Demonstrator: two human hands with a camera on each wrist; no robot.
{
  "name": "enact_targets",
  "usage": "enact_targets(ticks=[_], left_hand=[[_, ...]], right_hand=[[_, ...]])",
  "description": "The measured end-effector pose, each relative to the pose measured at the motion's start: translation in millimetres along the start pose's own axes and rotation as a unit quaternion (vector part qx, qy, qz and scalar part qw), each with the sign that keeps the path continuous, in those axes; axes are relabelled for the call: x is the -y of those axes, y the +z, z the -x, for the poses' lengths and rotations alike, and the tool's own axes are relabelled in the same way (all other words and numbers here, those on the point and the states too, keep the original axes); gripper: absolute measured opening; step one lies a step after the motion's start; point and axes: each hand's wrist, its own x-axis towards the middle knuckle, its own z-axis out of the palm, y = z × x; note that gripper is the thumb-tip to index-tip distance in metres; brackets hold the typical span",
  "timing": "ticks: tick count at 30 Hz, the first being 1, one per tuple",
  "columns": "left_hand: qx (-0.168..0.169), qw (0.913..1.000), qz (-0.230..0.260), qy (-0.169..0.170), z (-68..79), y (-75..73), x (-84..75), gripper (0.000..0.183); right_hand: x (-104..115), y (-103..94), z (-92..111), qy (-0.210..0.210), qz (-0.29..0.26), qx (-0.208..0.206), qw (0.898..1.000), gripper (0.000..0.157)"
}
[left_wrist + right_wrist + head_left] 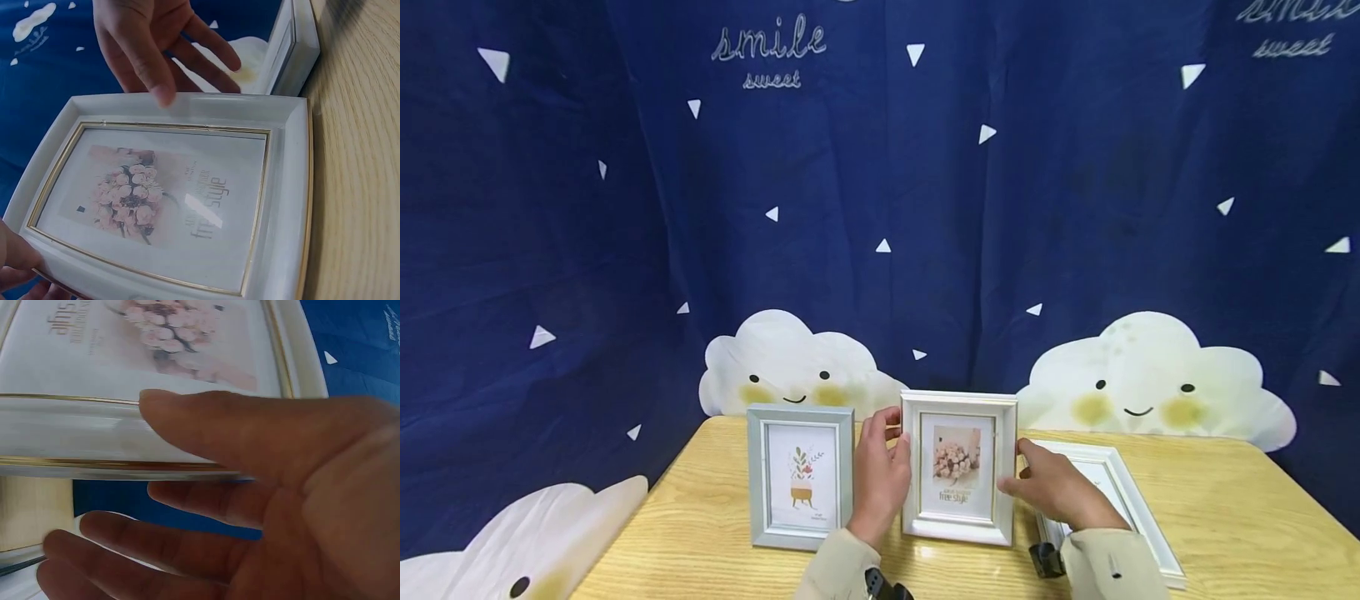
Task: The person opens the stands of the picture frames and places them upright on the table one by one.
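Observation:
A white picture frame (958, 533) with a thin gold inner border and a pink flower picture stands upright between both hands. My left hand (880, 471) holds its left side, thumb at the front edge and the other fingers beside and behind. At the right side, my right hand (1060, 487) has its thumb laid over the front of the border, as the right wrist view shows. Its index finger is partly hidden behind the frame edge; the other fingers (162, 550) extend loosely away from it. Whether the frame's lower edge touches the table cannot be told.
Left of the hands stands a pale blue picture frame (760, 483) with a potted-plant print. Another white picture frame (1138, 508) is on the table at the right, partly covered by the right arm. Behind the wooden table (1225, 500) hangs a dark blue curtain (850, 167).

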Motion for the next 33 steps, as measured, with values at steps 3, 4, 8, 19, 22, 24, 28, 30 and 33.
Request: enact_targets(ticks=[3,4,8,19,22,24,28,30,33], left_hand=[[0.001,1.0000,0.005,0.003,-0.4,-0.3,-1.0,0.030],[0.001,1.0000,0.008,0.003,-0.6,0.0,-0.9,0.030],[0.004,0.9999,0.010,0.002,-1.8,0.5,0.2,0.031],[0.098,0.9939,-0.052,0.006,-3.8,-11.1,-1.6,0.043],[0.174,0.9781,-0.115,-0.012,-0.8,-18.8,-1.4,0.055],[0.220,0.9638,-0.148,-0.026,1.5,-23.0,-0.8,0.062],[0.266,0.9410,-0.207,-0.031,2.1,-26.7,0.6,0.065],[0.271,0.9340,-0.232,-0.021,2.0,-26.8,0.0,0.065],[0.276,0.9280,-0.250,-0.016,2.8,-27.0,-2.3,0.064]], right_hand=[[-1,5.8,-2,0.017,-0.027,0.003,0.999,0.039],[-1,7.4,-3,0.022,-0.032,0.003,0.999,0.040],[-1,12.0,-7,0.029,-0.032,-0.007,0.999,0.039],[0,16.9,-4,0.012,-0.022,-0.012,1.000,0.027],[0,19.1,-3,0.019,-0.031,-0.005,0.999,0.028],[0,20.3,-3,0.020,-0.031,-0.006,0.999,0.027],[2,19.6,-5,0.013,-0.025,-0.009,1.000,0.029],[2,18.3,-6,0.016,-0.021,-0.011,1.000,0.029],[3,17.2,-7,0.023,-0.025,-0.010,0.999,0.030]])
